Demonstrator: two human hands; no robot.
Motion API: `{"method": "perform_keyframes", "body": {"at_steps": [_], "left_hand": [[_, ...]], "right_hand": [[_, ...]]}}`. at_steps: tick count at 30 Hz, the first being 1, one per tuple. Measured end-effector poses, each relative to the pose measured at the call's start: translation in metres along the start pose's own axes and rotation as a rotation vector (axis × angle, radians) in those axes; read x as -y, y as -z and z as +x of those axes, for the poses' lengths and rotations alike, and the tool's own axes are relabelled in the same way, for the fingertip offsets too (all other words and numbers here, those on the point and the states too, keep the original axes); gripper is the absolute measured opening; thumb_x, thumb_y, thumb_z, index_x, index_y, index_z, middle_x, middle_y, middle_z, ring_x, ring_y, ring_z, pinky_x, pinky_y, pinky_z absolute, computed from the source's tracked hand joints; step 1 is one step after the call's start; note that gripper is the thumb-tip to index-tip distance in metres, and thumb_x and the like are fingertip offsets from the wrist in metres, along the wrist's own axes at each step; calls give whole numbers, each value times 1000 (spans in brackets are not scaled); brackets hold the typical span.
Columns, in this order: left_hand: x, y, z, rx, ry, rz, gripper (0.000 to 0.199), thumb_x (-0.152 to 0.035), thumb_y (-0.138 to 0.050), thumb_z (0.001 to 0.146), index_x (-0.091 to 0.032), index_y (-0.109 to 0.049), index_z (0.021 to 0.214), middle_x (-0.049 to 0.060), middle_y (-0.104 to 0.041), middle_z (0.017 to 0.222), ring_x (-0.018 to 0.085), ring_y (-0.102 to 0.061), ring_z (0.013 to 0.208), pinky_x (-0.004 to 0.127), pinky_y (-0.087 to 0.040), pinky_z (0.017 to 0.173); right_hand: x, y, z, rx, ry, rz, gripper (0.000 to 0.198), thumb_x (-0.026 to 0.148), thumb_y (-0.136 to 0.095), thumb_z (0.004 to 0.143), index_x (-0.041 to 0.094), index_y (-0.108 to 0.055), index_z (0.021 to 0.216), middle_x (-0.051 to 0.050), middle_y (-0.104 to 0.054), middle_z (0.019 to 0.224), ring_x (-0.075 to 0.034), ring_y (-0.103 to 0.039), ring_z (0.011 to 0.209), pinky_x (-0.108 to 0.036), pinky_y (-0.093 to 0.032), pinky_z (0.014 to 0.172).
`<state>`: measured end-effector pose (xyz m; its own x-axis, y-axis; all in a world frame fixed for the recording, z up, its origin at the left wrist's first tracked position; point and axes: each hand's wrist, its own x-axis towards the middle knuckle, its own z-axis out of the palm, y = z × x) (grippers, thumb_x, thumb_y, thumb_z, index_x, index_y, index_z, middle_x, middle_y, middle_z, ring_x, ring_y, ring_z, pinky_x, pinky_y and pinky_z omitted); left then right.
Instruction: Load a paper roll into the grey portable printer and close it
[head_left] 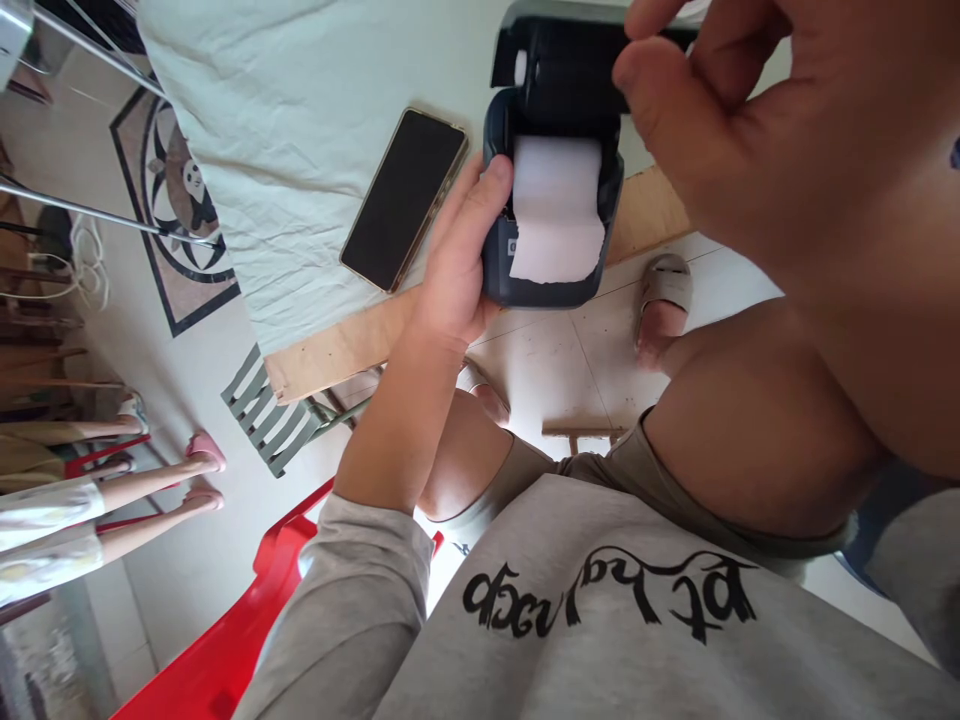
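Observation:
My left hand (454, 265) grips the left side of a small dark label printer (551, 170), which it holds at the table's front edge, the thumb resting beside the white paper roll (556, 210). The printer's lid (570, 55) stands open above the roll, and a strip of paper hangs over the front. My right hand (750, 130), very close to the camera, pinches the lid's right end between thumb and fingers. A black smartphone (405, 198) lies face up on the white cloth, just left of my left hand.
A wrinkled white cloth (300, 120) covers the wooden table (337, 350). My knees and sandalled feet are under it. A green slatted chair (266, 415) and a red plastic chair (225, 640) stand at the left. Another person's legs (112, 500) show at the far left.

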<state>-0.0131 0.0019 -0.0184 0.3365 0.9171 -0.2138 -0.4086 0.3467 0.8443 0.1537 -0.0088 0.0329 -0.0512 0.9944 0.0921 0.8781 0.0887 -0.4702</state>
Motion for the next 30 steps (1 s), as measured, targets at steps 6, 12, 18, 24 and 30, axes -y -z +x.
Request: {"method": "perform_keyframes", "body": {"at_steps": [6,12,18,24,30], "left_hand": [[1,1,-1,17,-24,38,34,-39,-50,79,-15,-52,102,0,-56,83,4,-58,75,21,-50,83],[-3,-4,-3,37,-43,84,25,-33,-47,81,-16,-54,97,1,-62,87,12,-61,102,28,-47,98],[-6,-2,-5,69,-26,130,19,-32,-48,80,-16,-56,87,0,-58,81,10,-62,92,16,-49,71],[-6,-3,-5,80,-26,123,20,-31,-48,80,-23,-57,96,-1,-56,72,3,-52,62,16,-40,56],[-2,0,-3,17,-60,91,18,-37,-49,78,-21,-56,84,-2,-56,75,4,-53,66,19,-42,65]], "right_hand": [[-9,-5,7,-56,80,-122,59,53,-9,71,30,-39,116,11,-44,100,8,-39,96,-15,-28,89],[-1,-10,10,131,78,-268,47,51,-16,74,38,-48,107,11,-48,99,-3,-46,107,-28,-38,98],[7,-15,5,243,63,-289,40,51,-26,74,42,-45,108,13,-45,112,-17,-44,114,-53,-38,89],[-3,-16,9,253,64,-200,54,53,-40,69,37,-37,120,7,-50,101,-3,-48,94,-40,-43,93],[-14,-1,8,264,176,110,72,65,-27,70,20,-28,127,6,-47,103,16,-42,75,5,-29,63]]}}
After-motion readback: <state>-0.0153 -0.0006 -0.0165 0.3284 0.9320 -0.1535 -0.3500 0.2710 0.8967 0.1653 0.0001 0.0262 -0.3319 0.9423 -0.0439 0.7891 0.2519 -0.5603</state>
